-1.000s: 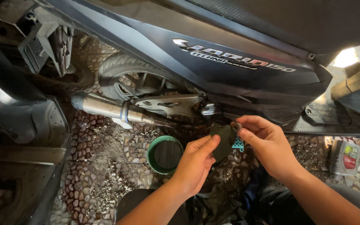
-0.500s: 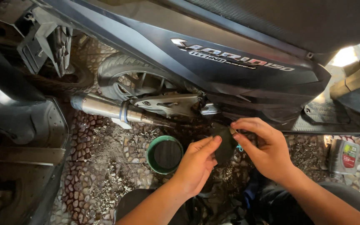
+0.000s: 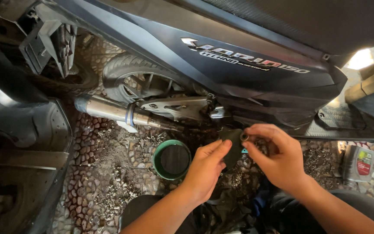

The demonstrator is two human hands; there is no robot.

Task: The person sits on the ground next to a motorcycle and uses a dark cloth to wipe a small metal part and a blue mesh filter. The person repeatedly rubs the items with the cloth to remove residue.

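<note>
A dark scooter (image 3: 247, 73) stands over a pebbled floor, its rear wheel (image 3: 139, 80) and metal exhaust pipe (image 3: 113, 110) on the left. Low in the middle, both my hands hold a small black cover part (image 3: 232, 145). My left hand (image 3: 206, 167) grips it from below and left. My right hand (image 3: 278, 156) pinches a small round metal piece (image 3: 244, 137) at the top edge of the cover. A bit of light blue shows just behind the cover.
A green round pan (image 3: 172, 159) with dark liquid sits on the pebbles left of my left hand. A grey oil bottle (image 3: 359, 164) stands at the right. Another dark scooter body (image 3: 22, 143) fills the left side. My knees are at the bottom.
Both hands with the black cover have risen slightly towards the scooter's underside, and my right fingers have shifted to its top edge.
</note>
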